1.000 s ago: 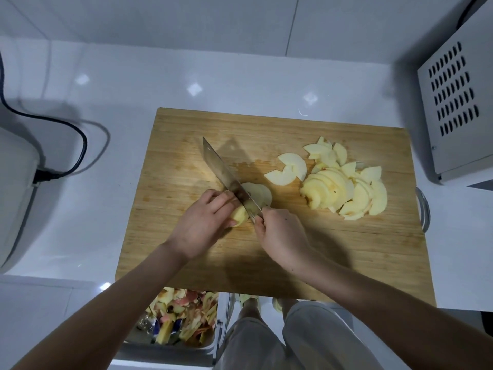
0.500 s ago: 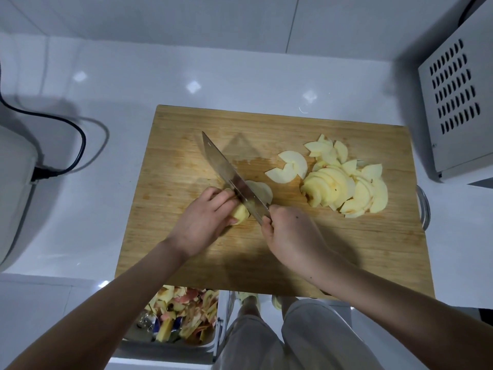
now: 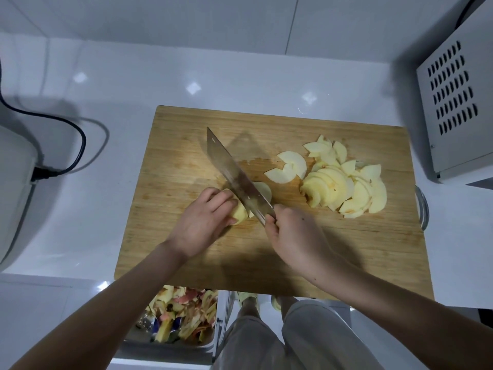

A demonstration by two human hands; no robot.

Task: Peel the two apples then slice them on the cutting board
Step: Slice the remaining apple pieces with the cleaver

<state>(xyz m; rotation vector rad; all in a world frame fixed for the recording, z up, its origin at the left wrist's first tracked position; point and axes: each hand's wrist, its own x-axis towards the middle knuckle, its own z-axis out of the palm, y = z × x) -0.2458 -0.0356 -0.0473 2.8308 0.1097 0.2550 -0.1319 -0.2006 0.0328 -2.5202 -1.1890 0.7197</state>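
A: Pos. of the board?
B: The board [image 3: 186, 161] lies flat on the white bench [image 3: 93, 209], long side running L–R, near edge at the bench front.

A: State of L hand?
B: L hand [image 3: 202, 222] is at board ctr, palm down. Its fingers curl over the apple piece [image 3: 240, 213] and hold it against the wood. The fingertips sit just beside the blade.

A: State of R hand?
B: R hand [image 3: 293, 236] is wrapped round the handle of the knife [image 3: 234, 174]; the handle itself is hidden in the fist. The blade runs diagonally, tip toward far L, heel at the R hand. The edge is down in the fruit, btw. the held apple piece and a cut slice [image 3: 264, 189] that leans on the blade's R face.

A: Cut stock?
B: Two half-moon slices [image 3: 289, 166] lie flat and touch each other, R of the blade. A pile [image 3: 346, 188] of overlapping slices lies further R, near the board's R edge. Flesh is pale yellow throughout.

A: Surroundings?
B: Below the bench front, under the L forearm, is a bin [image 3: 184, 316] w/ red and yellow peels. A black cable [image 3: 80, 134] lies on the bench at far L, plugged into a white appliance [image 3: 13, 188]. A vented metal box [image 3: 458, 97] stands at far R, beside the board's far corner. A metal loop [image 3: 424, 209] shows past the board's R edge; cannot tell what it belongs to.
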